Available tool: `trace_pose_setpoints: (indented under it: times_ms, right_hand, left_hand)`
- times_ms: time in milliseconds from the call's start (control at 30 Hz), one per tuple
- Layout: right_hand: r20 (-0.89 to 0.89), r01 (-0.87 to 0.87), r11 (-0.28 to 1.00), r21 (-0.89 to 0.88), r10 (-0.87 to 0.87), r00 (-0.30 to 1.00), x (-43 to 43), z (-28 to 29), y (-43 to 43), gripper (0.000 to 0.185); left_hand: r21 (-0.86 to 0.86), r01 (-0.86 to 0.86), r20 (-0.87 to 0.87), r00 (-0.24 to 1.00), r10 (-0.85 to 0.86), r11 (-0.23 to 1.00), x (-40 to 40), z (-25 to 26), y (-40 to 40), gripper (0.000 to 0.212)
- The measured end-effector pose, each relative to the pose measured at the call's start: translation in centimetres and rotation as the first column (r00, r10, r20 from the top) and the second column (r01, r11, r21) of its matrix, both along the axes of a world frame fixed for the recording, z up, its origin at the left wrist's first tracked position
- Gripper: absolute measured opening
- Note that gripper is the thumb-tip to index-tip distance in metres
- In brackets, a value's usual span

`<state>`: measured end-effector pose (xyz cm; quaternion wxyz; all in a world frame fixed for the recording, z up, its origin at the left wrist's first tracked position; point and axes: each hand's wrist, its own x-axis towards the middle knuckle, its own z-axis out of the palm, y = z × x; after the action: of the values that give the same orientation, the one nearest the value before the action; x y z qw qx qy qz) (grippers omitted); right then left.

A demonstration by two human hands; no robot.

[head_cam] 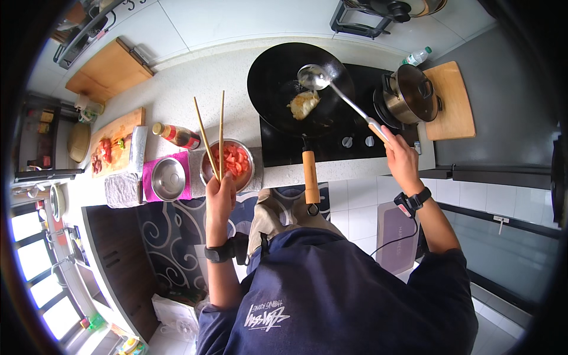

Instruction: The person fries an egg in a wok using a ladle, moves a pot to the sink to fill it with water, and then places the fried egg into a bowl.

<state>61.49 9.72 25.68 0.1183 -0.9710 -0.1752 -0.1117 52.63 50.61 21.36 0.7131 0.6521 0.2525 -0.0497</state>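
My left hand (220,195) grips a pair of long wooden chopsticks (221,128), their tips spread apart and pointing away from me. Below them a steel bowl (251,175) holds cut tomato pieces (233,159). In my right hand (401,155) is the wooden end of a steel ladle (350,103). The ladle's bowl hangs over or rests in a black wok (270,97); contact cannot be told. Just beside it lies a browned, folded piece of fried egg (304,105). The wok's wooden handle (311,175) points towards me.
A lidded steel pot (404,102) stands right on the black cooktop (284,151). Left are a sauce bottle (176,135), an empty steel bowl (168,179) on a pink cloth (148,177), and a cleaver (138,148) on a cutting board (120,128) with chopped food.
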Motion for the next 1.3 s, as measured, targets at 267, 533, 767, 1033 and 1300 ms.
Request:
trace_pose_setpoints:
  times_ms: [267, 533, 767, 1033, 1300]
  right_hand:
    - [-0.417, 0.237, 0.855, 0.462, -0.027, 0.908, 0.4, 1.3, -1.9, 0.04]
    - [-0.69, 0.257, 0.919, 0.298, 0.022, 0.723, 0.7, 4.0, -0.4, 0.039]
    - [-0.576, 0.192, 0.961, 0.2, -0.044, 0.816, 2.2, 1.8, 2.7, 0.038]
    - [-0.533, 0.163, 0.927, 0.338, 0.045, 0.845, 4.1, 2.9, 0.7, 0.039]
    - [-0.519, 0.189, 0.974, 0.128, -0.097, 0.849, 3.2, 6.8, 1.8, 0.035]
  left_hand:
    - [0.007, 0.031, -0.005, 1.0, -0.031, 1.0, 0.1, 0.1, 0.0, 0.027]
    - [0.009, 0.065, 0.01, 0.998, -0.065, 0.998, 0.4, -0.2, -0.3, 0.026]
    - [-0.008, 0.088, 0.022, 0.996, -0.088, 0.996, 0.5, 0.1, -0.6, 0.026]
    - [-0.046, 0.034, 0.017, 0.999, -0.033, 0.998, 0.4, 0.2, -0.3, 0.028]
    - [-0.056, 0.069, 0.025, 0.997, -0.067, 0.996, 0.7, -0.2, -0.6, 0.028]
